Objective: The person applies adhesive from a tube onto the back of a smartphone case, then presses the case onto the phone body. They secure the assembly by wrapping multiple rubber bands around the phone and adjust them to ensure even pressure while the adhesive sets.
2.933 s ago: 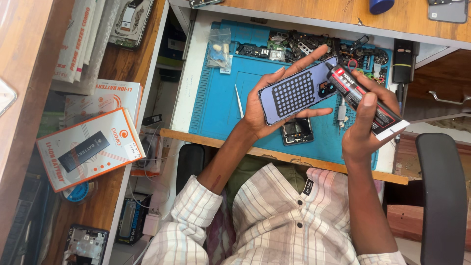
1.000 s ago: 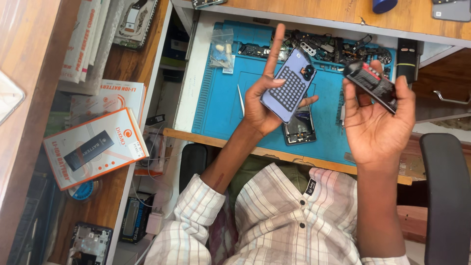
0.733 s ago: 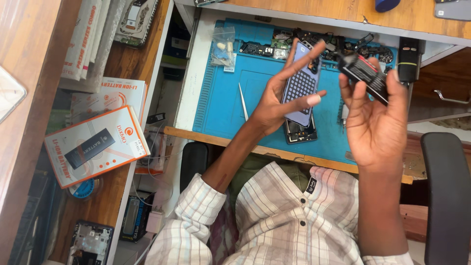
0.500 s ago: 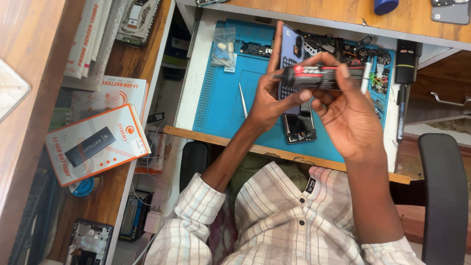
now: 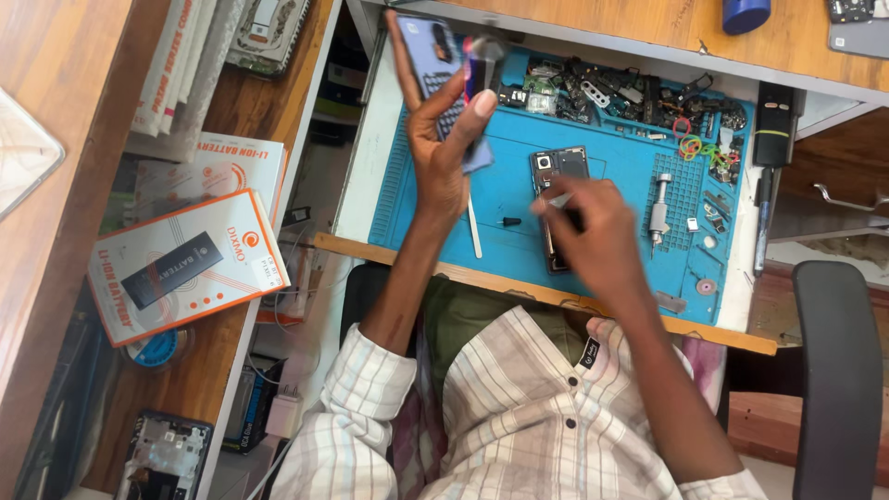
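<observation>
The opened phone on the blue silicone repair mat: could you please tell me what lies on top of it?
The right hand covers the lower part of the opened phone on the blue silicone repair mat; only the phone's camera end shows.

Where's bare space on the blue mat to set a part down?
Bare blue silicone work mat shows between the white spudger stick and the opened black phone, and beside the metal screwdriver handle. The far edge is crowded with loose black phone parts. The right hand covers the phone's near end.
</observation>
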